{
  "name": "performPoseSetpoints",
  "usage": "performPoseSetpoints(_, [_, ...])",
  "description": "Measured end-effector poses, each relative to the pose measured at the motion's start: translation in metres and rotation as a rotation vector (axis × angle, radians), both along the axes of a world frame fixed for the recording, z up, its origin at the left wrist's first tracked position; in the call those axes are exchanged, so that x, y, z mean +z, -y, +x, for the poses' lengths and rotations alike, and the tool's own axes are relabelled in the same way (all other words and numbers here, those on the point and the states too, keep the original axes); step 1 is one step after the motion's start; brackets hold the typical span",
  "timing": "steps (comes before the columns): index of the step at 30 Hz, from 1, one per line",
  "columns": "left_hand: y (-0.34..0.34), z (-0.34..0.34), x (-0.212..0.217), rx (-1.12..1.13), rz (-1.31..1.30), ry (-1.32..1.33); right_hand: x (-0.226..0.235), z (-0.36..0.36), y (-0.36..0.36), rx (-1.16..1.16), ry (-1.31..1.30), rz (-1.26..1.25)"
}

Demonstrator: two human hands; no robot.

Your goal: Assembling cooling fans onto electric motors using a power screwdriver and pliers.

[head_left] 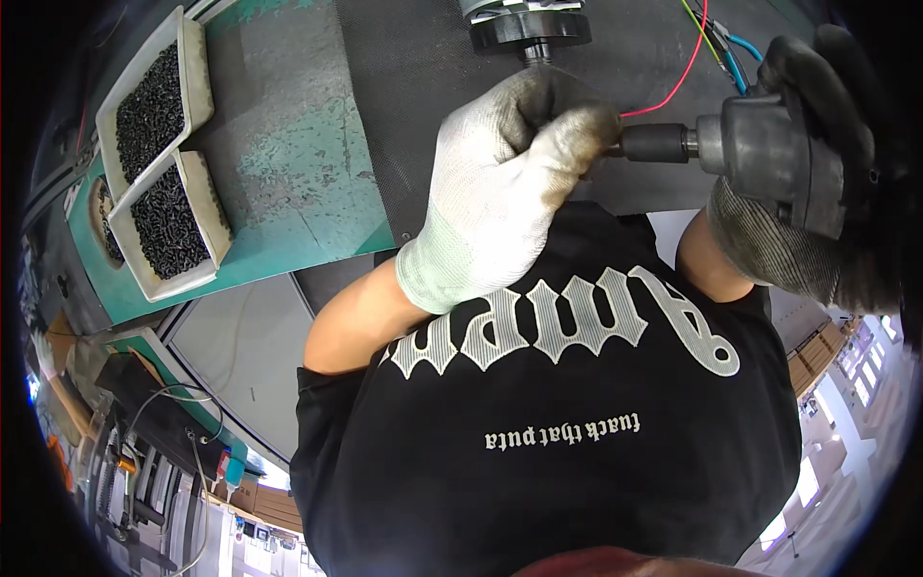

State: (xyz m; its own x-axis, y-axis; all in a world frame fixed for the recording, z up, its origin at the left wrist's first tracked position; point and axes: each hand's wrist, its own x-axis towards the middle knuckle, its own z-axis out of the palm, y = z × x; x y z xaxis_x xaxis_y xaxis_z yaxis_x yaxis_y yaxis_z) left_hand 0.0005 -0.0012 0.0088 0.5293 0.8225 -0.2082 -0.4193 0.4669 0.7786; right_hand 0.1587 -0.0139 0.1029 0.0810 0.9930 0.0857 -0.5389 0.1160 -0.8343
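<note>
My right hand (779,231), in a dark grey glove, grips a power screwdriver (769,154) with a dark grey housing. The tool lies sideways, its black nose (654,143) pointing left. My left hand (510,173), in a white glove with dirty fingertips, is closed in a pinch right at the tool's tip. Whatever sits between the thumb and finger is hidden. Just beyond the left hand stands a machine part with a black round disc (531,31) and a short shaft below it. A red wire (673,91) runs behind the tool's nose.
Two white trays (197,72) of small black screws (154,125) stand on the green, worn worktop (298,163) at left. A round container (108,221) is partly behind them. Blue-handled pliers (735,67) lie at the far right on the dark mat (409,77).
</note>
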Motion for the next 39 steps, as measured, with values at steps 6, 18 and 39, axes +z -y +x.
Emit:
performPoseSetpoints(6, [0.003,-0.002,-0.006,0.041,-0.129,0.119,-0.005,0.017,-0.008,0.038,-0.035,0.003])
performPoseSetpoints(18, [-0.002,0.004,-0.002,-0.16,-0.227,0.137,0.0,0.021,-0.008,0.113,-0.104,0.001])
performPoseSetpoints(39, [-0.01,0.031,-0.027,0.166,-0.112,-0.337,-0.03,-0.012,-0.037,-0.429,0.428,0.259])
